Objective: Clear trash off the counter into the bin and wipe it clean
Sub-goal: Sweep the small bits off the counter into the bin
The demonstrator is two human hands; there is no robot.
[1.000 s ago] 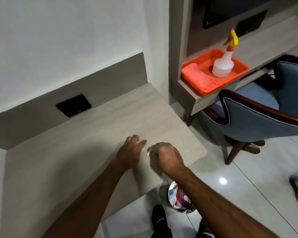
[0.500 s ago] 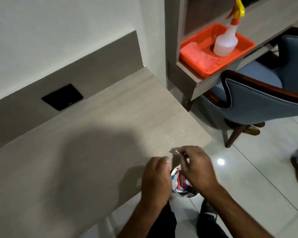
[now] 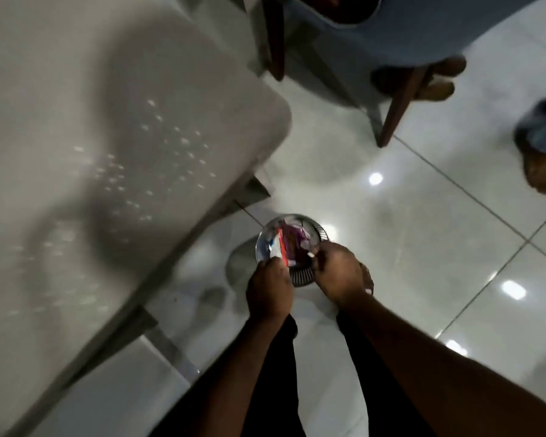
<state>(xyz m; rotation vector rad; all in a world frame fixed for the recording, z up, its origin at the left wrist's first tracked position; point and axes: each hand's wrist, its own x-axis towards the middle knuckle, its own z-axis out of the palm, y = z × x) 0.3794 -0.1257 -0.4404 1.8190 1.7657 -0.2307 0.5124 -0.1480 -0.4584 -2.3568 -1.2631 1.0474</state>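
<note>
Both my hands hang over one bin (image 3: 316, 229) on the floor. My right hand (image 3: 339, 272) pinches one small white scrap (image 3: 310, 255); my left hand (image 3: 268, 290) is curled, grip unclear. Crumbs (image 3: 158, 156) dot one counter (image 3: 60, 89).

The whole view is blurred by motion. The small white specks (image 3: 158, 159) on the counter (image 3: 60, 105) are smeared, so I cannot tell what they are. The left hand (image 3: 269, 291) and right hand (image 3: 341, 275) cover the near rim of the bin (image 3: 316, 227). The right fingers (image 3: 316, 251) pinch something pale, too small to identify. The chair (image 3: 391, 29) is cut by the far edge.
</note>
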